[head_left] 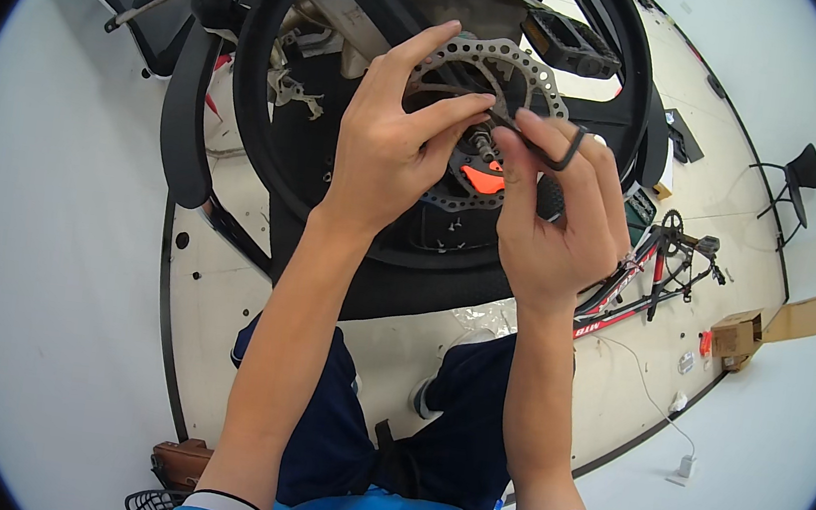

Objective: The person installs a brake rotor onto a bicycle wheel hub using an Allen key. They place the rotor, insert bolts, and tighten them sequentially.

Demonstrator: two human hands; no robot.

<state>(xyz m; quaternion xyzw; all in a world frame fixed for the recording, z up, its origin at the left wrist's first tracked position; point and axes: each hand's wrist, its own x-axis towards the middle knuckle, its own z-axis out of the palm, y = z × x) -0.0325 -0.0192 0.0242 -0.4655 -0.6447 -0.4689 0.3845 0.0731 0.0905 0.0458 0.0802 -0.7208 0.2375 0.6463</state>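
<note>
right hand [573,218] curls around a hex key [574,151] near the rotor [511,56].

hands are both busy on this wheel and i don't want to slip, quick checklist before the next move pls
1. Black bent tool in the right hand: ok, the fingers grip it.
2. Tool's far end seated: cannot tell, fingers and blur hide it.
3. Left hand over the brake rotor: ok; firmness of contact, cannot tell.
4. Wheel over the chair seat: ok; steadiness, cannot tell.
5. Rotor centre unobstructed: not ok, both hands partly cover it.
</note>
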